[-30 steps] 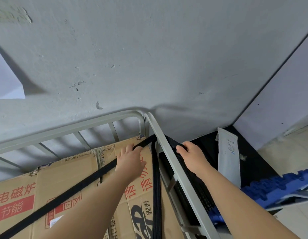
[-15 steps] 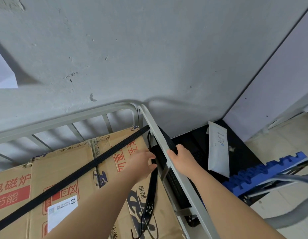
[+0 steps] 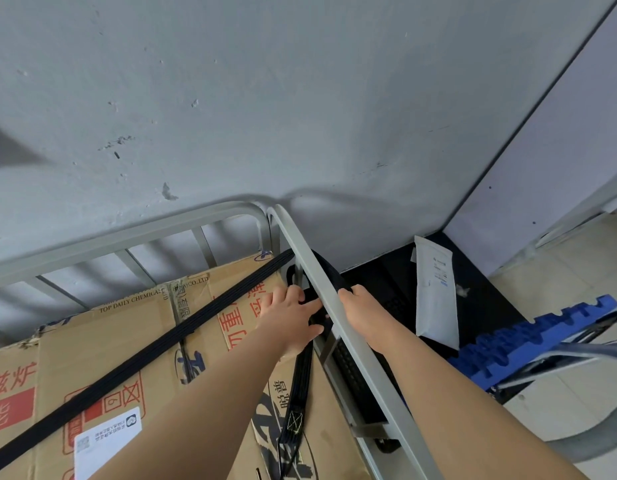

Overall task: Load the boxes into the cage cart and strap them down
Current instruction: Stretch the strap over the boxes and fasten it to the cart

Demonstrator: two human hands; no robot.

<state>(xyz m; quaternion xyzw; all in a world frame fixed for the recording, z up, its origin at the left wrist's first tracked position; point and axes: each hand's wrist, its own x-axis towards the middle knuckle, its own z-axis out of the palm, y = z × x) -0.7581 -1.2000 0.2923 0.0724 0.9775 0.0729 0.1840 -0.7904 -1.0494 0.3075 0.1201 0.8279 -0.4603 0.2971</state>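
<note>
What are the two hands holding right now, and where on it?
Both hold the black strap where it wraps the cart's side rail: the left hand on the part inside the rail, the right hand on the part outside.

1 head-worn camera looks forward and steeply down from close above the cage cart's corner rail (image 3: 321, 285), facing the wall (image 3: 300, 98).

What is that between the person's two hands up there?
In the head view, the cart's grey top rail runs between the left hand and the right hand, with the black strap looped over it.
</note>
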